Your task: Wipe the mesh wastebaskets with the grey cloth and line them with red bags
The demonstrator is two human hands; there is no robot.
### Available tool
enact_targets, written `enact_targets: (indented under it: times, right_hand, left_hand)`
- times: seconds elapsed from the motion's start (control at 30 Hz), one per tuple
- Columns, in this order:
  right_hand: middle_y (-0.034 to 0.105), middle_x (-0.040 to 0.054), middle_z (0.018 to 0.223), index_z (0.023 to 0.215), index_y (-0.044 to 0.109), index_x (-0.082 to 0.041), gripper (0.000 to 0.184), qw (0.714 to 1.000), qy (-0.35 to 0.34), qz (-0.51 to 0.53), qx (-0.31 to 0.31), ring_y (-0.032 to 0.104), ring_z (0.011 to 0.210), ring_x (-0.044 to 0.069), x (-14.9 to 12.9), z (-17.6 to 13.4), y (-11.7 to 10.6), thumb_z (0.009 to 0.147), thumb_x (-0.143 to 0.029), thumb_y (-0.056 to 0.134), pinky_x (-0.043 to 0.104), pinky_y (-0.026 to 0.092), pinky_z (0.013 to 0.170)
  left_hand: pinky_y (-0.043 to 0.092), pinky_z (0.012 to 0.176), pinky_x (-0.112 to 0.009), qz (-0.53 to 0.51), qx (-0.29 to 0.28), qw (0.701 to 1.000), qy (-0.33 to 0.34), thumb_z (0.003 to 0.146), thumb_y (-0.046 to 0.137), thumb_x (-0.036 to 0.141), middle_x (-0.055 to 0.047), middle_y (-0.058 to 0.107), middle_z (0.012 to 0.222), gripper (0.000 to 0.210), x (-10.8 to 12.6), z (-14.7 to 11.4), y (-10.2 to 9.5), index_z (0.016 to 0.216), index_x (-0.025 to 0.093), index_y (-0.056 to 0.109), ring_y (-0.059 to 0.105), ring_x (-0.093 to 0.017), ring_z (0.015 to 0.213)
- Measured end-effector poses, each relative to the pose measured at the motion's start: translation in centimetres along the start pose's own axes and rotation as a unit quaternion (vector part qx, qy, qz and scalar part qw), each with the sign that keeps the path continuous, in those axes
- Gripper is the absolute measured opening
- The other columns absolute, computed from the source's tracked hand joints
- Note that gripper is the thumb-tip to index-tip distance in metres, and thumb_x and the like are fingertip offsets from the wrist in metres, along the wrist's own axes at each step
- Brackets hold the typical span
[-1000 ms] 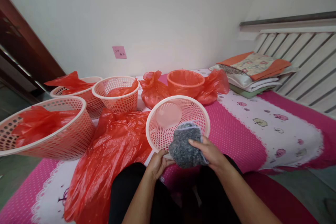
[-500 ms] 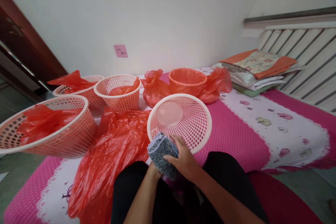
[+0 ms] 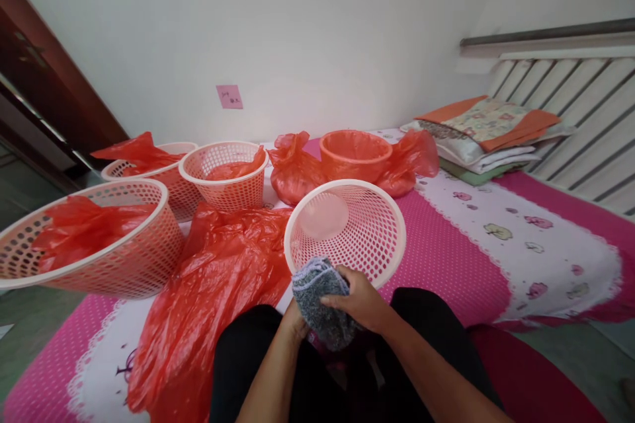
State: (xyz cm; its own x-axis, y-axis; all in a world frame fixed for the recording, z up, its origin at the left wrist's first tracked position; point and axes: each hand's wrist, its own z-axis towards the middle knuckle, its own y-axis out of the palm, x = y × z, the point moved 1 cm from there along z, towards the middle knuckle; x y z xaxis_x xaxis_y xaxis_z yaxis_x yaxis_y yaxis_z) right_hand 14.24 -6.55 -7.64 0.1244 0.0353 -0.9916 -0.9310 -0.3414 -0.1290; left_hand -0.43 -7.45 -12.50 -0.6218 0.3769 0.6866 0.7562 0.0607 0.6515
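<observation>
A folded grey fluffy cloth (image 3: 322, 304) with a pale lavender edge is held over my lap, at the near rim of a tilted pink plastic basket (image 3: 381, 238). My right hand (image 3: 360, 297) grips the cloth from its right side, thumb on top and fingers along the upper edge. From below and to the left, my left hand (image 3: 295, 320) supports it; the cloth covers most of those fingers. The basket's open mouth faces me, and its round bottom shows inside. To the left, a red plastic bag (image 3: 218, 291) lies spread on the bed.
Pink baskets (image 3: 149, 258) with red bags inside stand at the left. Against the wall are a red tub (image 3: 354, 157) and tied red bags (image 3: 292, 178). Folded textiles (image 3: 489, 132) are stacked at the back right, beside a white slatted headboard (image 3: 585, 119).
Both hands and the cloth have moved slightly right and down. The cloth hangs a little lower and more open. The basket has shifted slightly to the right.
</observation>
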Motion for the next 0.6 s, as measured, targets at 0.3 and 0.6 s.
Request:
enact_targets:
  times: [0.3,0.6]
  right_hand:
    - [0.079,0.0101,0.102,0.114,0.067,-0.017,0.053,0.97,-0.014,0.075,0.231,0.074,0.089,0.028,-0.9,1.9,-5.9,0.073,-0.049,0.081,0.041,0.059,0.082]
    - [0.078,0.0131,0.11,0.129,0.063,-0.016,0.044,0.905,-0.094,-0.337,0.242,0.072,0.1,0.03,-2.9,7.3,-5.4,0.086,-0.019,0.057,0.038,0.053,0.089]
  left_hand:
    - [0.051,0.053,-0.022,0.009,0.046,0.999,0.029,0.059,0.087,0.011,-0.006,0.079,0.083,0.039,-1.1,1.1,-1.5,0.096,0.012,0.073,0.069,-0.016,0.064]
    - [0.064,0.075,-0.044,0.016,0.015,0.999,-0.049,0.074,0.074,0.01,-0.019,0.081,0.098,0.04,-1.0,0.5,-1.1,0.113,0.007,0.067,0.079,-0.033,0.087]
